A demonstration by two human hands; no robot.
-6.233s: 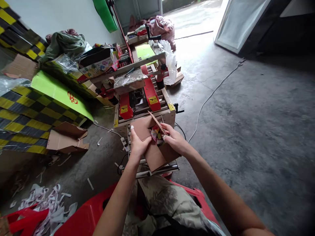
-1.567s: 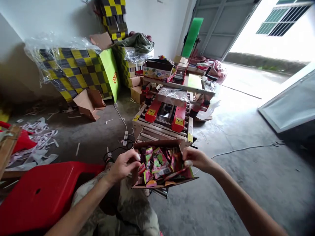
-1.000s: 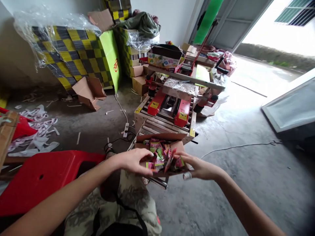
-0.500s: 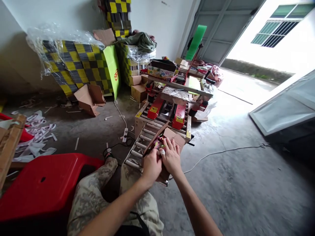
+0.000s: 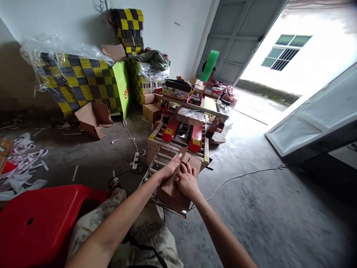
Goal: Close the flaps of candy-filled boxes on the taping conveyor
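A brown cardboard box [image 5: 173, 194] rests on the metal roller conveyor [image 5: 156, 163] in front of me. My left hand [image 5: 170, 167] lies with outstretched fingers against the box's left flap, which leans inward. On the far right part of the box top, my right hand [image 5: 187, 180] presses down with bent, spread fingers. Most of the contents are hidden under the flaps and hands. Just beyond the box stands the carton taping machine [image 5: 182, 130], with red side guides and a green tape roll [image 5: 209, 66] above.
A red plastic stool [image 5: 50, 216] stands at my left. Stacks of yellow-and-black cartons [image 5: 83, 80] line the wall. An open cardboard box [image 5: 93, 119] and paper scraps lie on the floor. A power strip [image 5: 135, 160] and a cable [image 5: 237, 178] flank the conveyor.
My left hand has moved from the box's near edge up to its left flap, which is now folded further inward. The colourful contents are now mostly covered. The view has shifted slightly.
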